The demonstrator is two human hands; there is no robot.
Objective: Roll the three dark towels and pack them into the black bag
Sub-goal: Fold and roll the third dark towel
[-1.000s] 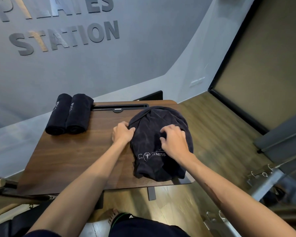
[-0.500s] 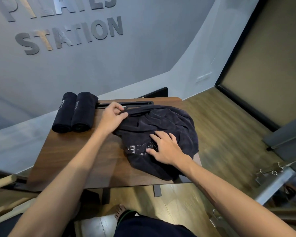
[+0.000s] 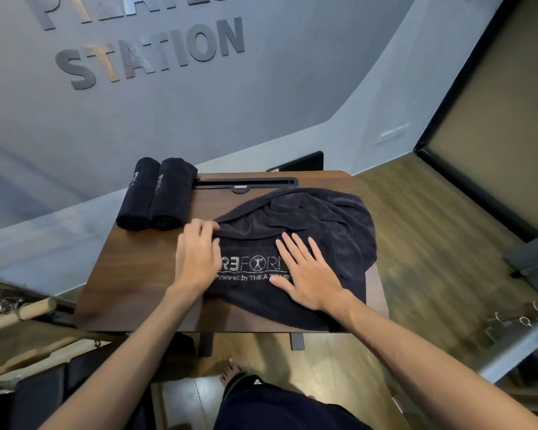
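Head view looks down on the right hand (image 3: 311, 274), which lies flat with its fingers spread, palm pressed on the unrolled dark towel (image 3: 317, 225) and covering the end of the white printed lettering (image 3: 249, 268); it grips nothing. Beside it the left hand (image 3: 198, 252) rests on the towel's left edge, fingers curled loosely over a bunched fold near that edge, though whether the cloth is truly pinched between fingers and thumb cannot be told. This towel is spread in a rumpled, rounded heap over the right half of the wooden desk (image 3: 128, 274), reaching the desk's near edge and close to its right edge. At the far left corner of the desk lie two rolled dark towels (image 3: 157, 193), side by side and touching, their near ends pointing toward the person and their far ends at the desk's far edge. A black slotted bar (image 3: 246, 182) runs along the far edge, starting just beside the rolls. Beyond the desk stands a grey wall with raised letters reading STATION (image 3: 156, 54). Wooden floor (image 3: 432, 243) shows to the right of the desk.
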